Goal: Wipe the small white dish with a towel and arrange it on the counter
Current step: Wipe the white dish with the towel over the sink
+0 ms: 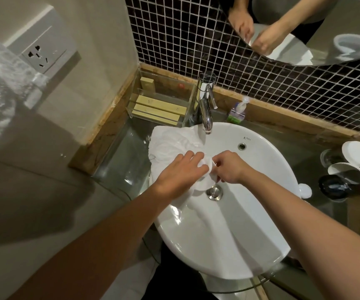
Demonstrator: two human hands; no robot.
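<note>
White ceramic basin [250, 169], maker's mark "INAX" printed beside the overflow hole; chrome tap [206, 109] at its rear rim. White towel [170, 139] draped over the basin's left rim, trailing into the bowl. Above the drain we hold the small white dish [206, 181]: our left hand [177, 172] wraps towel cloth around it, fingers curled closed on both; our right hand [229, 167] pinches its edge, fingertips closed. Glass counter [120, 156]: clear box of tan packets, their print unreadable; soap pump bottle [237, 111]; white lids at right
</note>
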